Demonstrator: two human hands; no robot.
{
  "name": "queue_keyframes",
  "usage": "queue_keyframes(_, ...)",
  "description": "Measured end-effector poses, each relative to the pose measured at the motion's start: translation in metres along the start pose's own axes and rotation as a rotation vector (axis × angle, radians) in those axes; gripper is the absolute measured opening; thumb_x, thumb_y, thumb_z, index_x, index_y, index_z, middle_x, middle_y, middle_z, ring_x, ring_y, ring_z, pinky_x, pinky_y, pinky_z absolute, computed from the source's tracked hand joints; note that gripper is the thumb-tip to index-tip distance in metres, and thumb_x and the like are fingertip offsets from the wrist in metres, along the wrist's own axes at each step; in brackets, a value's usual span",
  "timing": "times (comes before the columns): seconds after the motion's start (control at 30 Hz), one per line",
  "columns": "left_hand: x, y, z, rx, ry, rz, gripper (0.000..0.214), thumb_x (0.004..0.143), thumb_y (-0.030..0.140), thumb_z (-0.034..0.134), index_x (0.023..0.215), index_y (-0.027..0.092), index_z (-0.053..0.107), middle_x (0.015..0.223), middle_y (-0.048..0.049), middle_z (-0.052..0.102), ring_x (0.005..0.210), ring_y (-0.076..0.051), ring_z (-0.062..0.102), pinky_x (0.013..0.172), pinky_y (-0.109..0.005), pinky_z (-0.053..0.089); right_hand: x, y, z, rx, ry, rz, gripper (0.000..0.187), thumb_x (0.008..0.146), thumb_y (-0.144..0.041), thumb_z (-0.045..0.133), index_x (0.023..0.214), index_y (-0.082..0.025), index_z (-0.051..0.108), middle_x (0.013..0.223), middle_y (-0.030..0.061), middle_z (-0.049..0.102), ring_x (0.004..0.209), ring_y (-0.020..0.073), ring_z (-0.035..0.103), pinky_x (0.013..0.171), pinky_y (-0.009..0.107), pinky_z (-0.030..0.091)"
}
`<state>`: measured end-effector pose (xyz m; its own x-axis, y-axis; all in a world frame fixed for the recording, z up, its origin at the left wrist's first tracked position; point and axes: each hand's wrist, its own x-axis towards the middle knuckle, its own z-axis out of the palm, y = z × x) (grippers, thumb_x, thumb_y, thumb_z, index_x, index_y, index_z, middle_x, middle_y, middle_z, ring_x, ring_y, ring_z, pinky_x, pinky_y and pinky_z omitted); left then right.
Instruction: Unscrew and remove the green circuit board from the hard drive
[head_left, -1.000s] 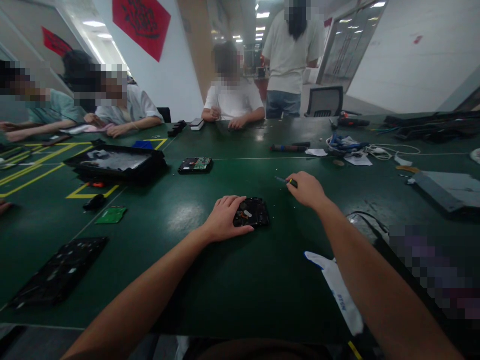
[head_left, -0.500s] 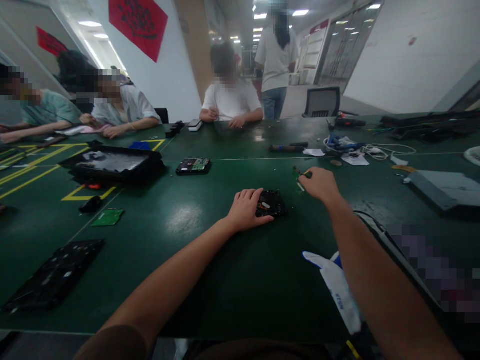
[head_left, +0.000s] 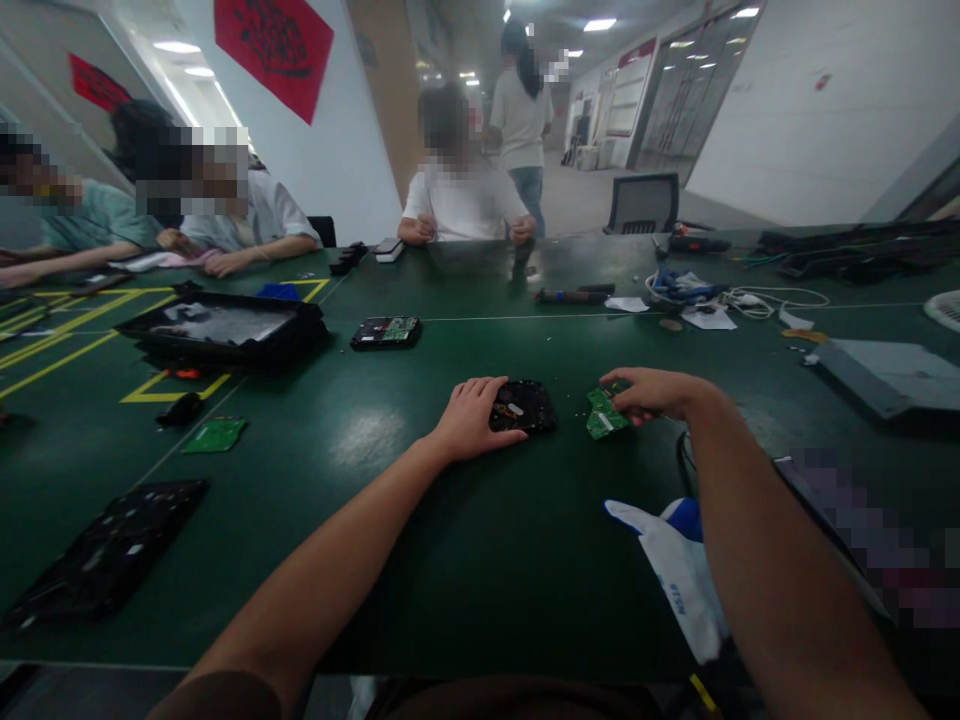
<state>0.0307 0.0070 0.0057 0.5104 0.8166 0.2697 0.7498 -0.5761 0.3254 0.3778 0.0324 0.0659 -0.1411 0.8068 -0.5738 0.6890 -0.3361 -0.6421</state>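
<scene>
My left hand [head_left: 472, 418] grips the left end of a black hard drive [head_left: 525, 408], fingers over its far side and thumb along its near edge. The drive lies flat on the green table with its dark inner side up; its left part is hidden by the hand. Just to the right, my right hand [head_left: 651, 392] holds a small green circuit board [head_left: 604, 415] by its right edge. The board is tilted and apart from the drive; whether it touches the table I cannot tell. Tiny specks lie between drive and board.
Another hard drive [head_left: 385, 332] and a black tray [head_left: 225, 330] stand farther back. A loose green board [head_left: 216, 435] and a black panel [head_left: 109, 550] lie left. A white glove [head_left: 671, 570] is under my right forearm; a grey metal box [head_left: 889, 375] sits right. People sit across the table.
My right hand has turned and moved a little nearer me, so the circuit board now shows its flat face. My left hand and the drive have shifted slightly left.
</scene>
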Motion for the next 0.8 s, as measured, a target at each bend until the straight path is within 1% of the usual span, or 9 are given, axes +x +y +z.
queue_keyframes(0.07, -0.001, -0.004, -0.001, -0.008, 0.005, 0.0, 0.098, 0.078, 0.076, 0.069, 0.153, 0.021, 0.039, 0.148, -0.0158, 0.054, 0.138, -0.037, 0.048, 0.117, -0.054, 0.034, 0.002, 0.0, 0.002, 0.022, -0.032, -0.018, 0.075, 0.084, -0.009, 0.069, 0.154, -0.014, 0.042, 0.063, 0.0023, 0.065, 0.053, 0.0151, 0.061, 0.042, 0.02, 0.036)
queue_keyframes(0.17, 0.0, -0.006, -0.001, -0.019, 0.011, 0.003, 0.098, 0.077, 0.075, 0.07, 0.153, 0.022, 0.039, 0.148, -0.0158, 0.054, 0.139, -0.037, 0.048, 0.117, -0.055, 0.034, 0.008, 0.0, 0.005, 0.047, -0.021, -0.044, 0.07, 0.085, -0.01, 0.07, 0.151, -0.013, 0.045, 0.065, 0.0032, 0.066, 0.052, 0.0148, 0.062, 0.04, 0.019, 0.034)
queue_keyframes(0.33, 0.001, -0.007, 0.001, -0.021, 0.022, 0.014, 0.097, 0.077, 0.076, 0.07, 0.152, 0.022, 0.041, 0.147, -0.0156, 0.055, 0.138, -0.037, 0.048, 0.116, -0.054, 0.035, 0.018, -0.002, 0.012, 0.031, 0.075, -0.041, 0.061, 0.091, -0.011, 0.066, 0.149, -0.011, 0.045, 0.062, 0.0023, 0.065, 0.044, 0.0119, 0.056, 0.04, 0.019, 0.035)
queue_keyframes(0.57, 0.0, -0.008, 0.003, -0.019, 0.039, 0.027, 0.096, 0.077, 0.075, 0.071, 0.152, 0.022, 0.042, 0.146, -0.0149, 0.056, 0.137, -0.036, 0.049, 0.116, -0.054, 0.035, 0.03, -0.003, 0.022, 0.132, 0.209, -0.051, 0.055, 0.092, -0.005, 0.063, 0.145, -0.008, 0.047, 0.06, 0.0008, 0.063, 0.049, 0.014, 0.062, 0.042, 0.018, 0.038)
queue_keyframes(0.8, 0.002, -0.006, 0.003, 0.011, 0.039, 0.031, 0.095, 0.079, 0.076, 0.068, 0.152, 0.021, 0.042, 0.146, -0.0151, 0.056, 0.137, -0.036, 0.049, 0.117, -0.053, 0.035, 0.041, -0.006, 0.031, 0.174, 0.317, -0.072, 0.052, 0.092, -0.007, 0.063, 0.142, -0.007, 0.048, 0.067, 0.004, 0.067, 0.048, 0.0127, 0.062, 0.041, 0.018, 0.035)
